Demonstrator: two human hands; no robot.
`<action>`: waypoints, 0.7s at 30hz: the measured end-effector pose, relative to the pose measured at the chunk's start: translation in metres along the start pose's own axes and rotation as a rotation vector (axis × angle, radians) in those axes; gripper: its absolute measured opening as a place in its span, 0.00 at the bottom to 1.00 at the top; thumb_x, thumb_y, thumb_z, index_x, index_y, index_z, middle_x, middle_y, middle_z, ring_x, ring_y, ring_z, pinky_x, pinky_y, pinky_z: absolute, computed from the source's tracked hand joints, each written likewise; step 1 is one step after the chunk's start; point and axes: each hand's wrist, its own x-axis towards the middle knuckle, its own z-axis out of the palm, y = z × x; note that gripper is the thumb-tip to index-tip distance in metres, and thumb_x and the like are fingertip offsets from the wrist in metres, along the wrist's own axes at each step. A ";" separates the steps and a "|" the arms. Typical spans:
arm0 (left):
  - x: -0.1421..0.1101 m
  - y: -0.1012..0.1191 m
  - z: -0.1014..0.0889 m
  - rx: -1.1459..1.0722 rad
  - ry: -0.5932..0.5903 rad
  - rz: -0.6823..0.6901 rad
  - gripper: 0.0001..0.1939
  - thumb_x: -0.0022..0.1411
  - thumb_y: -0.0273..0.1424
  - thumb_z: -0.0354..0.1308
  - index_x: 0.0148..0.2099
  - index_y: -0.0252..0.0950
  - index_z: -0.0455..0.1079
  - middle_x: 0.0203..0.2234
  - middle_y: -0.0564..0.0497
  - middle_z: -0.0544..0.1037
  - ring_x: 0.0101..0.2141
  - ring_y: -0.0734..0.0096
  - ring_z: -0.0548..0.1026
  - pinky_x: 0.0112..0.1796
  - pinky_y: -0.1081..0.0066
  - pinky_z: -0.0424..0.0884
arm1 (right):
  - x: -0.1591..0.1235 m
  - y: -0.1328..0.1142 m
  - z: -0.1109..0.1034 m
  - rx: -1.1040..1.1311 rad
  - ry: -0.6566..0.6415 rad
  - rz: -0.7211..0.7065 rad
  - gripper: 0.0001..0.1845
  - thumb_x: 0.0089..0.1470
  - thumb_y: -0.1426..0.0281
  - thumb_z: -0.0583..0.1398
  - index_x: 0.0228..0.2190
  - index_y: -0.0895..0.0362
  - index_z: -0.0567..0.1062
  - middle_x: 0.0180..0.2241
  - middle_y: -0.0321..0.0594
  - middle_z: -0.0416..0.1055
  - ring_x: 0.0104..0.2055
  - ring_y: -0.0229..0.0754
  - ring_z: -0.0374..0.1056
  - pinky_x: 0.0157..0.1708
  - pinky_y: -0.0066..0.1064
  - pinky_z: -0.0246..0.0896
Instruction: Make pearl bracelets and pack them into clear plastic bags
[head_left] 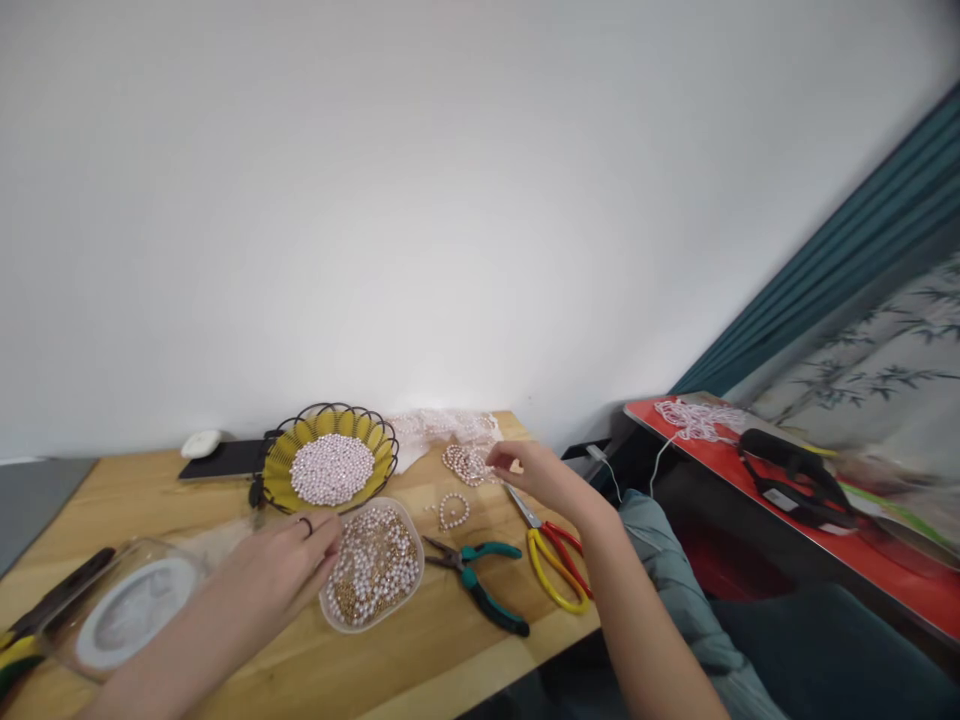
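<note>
My left hand [289, 555], with a dark ring on one finger, is at the left rim of a clear plastic tub [414, 590]. Its fingers are curled together; whatever they might hold is hidden. White and gold bead strings [379, 560] fill the tub. Farther right, my right hand [529, 475] has thumb and fingertips brought together at the edge of a pile of pink pearl bead strands [465, 463]. Any bead between those fingertips is too small to make out. A short curled pearl strand [454, 511] lies between the tub and that pile.
Teal-handled pliers [480, 580] and red-and-yellow scissors [555, 560] lie on the wooden table [442, 650]. Behind the tub stands a yellow wire-rimmed basket [277, 470] of pale beads. A phone [225, 460], white case [201, 444] and clear box [139, 610] are leftward. A red table [727, 480] stands right.
</note>
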 end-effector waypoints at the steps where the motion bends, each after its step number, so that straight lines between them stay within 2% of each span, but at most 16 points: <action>1: 0.002 0.002 -0.001 0.022 -0.038 0.015 0.14 0.70 0.29 0.46 0.39 0.37 0.73 0.32 0.46 0.81 0.31 0.58 0.80 0.33 0.62 0.73 | -0.003 -0.008 -0.009 0.000 0.020 -0.011 0.10 0.57 0.80 0.59 0.35 0.56 0.79 0.36 0.41 0.79 0.39 0.44 0.73 0.42 0.35 0.66; 4: 0.007 0.009 -0.003 0.074 -0.111 0.030 0.14 0.71 0.27 0.44 0.39 0.36 0.72 0.33 0.45 0.80 0.32 0.58 0.80 0.33 0.61 0.73 | -0.009 -0.036 -0.029 0.033 0.078 -0.092 0.08 0.59 0.75 0.60 0.35 0.55 0.80 0.37 0.41 0.79 0.40 0.45 0.73 0.44 0.37 0.66; 6: 0.009 0.013 -0.004 0.097 -0.132 0.026 0.13 0.71 0.25 0.45 0.39 0.36 0.71 0.34 0.45 0.80 0.33 0.59 0.80 0.34 0.62 0.73 | -0.012 -0.057 -0.034 0.115 0.072 -0.174 0.07 0.60 0.73 0.62 0.33 0.54 0.81 0.37 0.41 0.79 0.41 0.44 0.74 0.44 0.36 0.67; 9: 0.010 0.018 -0.003 0.114 -0.139 0.020 0.11 0.71 0.25 0.47 0.40 0.36 0.71 0.35 0.45 0.80 0.34 0.58 0.80 0.34 0.61 0.73 | -0.013 -0.087 -0.028 0.363 -0.071 -0.237 0.06 0.61 0.72 0.62 0.34 0.54 0.81 0.35 0.39 0.81 0.38 0.40 0.77 0.41 0.32 0.70; 12: 0.009 0.020 0.000 0.112 -0.128 0.015 0.10 0.71 0.26 0.48 0.42 0.36 0.71 0.37 0.45 0.80 0.36 0.57 0.80 0.36 0.61 0.74 | -0.008 -0.113 -0.009 0.558 -0.265 -0.322 0.06 0.60 0.73 0.62 0.36 0.55 0.81 0.33 0.38 0.82 0.37 0.39 0.79 0.39 0.29 0.71; 14: 0.007 0.021 0.000 0.086 -0.107 0.028 0.10 0.71 0.27 0.49 0.45 0.37 0.72 0.39 0.44 0.81 0.37 0.56 0.81 0.38 0.60 0.75 | -0.004 -0.127 0.005 0.497 -0.290 -0.356 0.07 0.59 0.75 0.63 0.37 0.55 0.81 0.32 0.36 0.81 0.35 0.38 0.78 0.36 0.27 0.70; 18: 0.005 0.026 -0.004 0.032 -0.058 0.069 0.11 0.71 0.26 0.49 0.46 0.37 0.72 0.42 0.44 0.81 0.40 0.55 0.81 0.39 0.58 0.76 | 0.004 -0.143 0.025 0.181 -0.125 -0.378 0.09 0.60 0.78 0.63 0.35 0.53 0.81 0.28 0.32 0.79 0.30 0.36 0.72 0.31 0.27 0.62; 21: 0.003 0.030 -0.009 0.036 -0.062 0.077 0.10 0.70 0.25 0.49 0.43 0.37 0.72 0.39 0.44 0.82 0.38 0.55 0.82 0.37 0.59 0.76 | 0.005 -0.148 0.031 0.086 -0.089 -0.427 0.10 0.61 0.80 0.61 0.33 0.55 0.80 0.27 0.34 0.77 0.29 0.35 0.70 0.31 0.27 0.59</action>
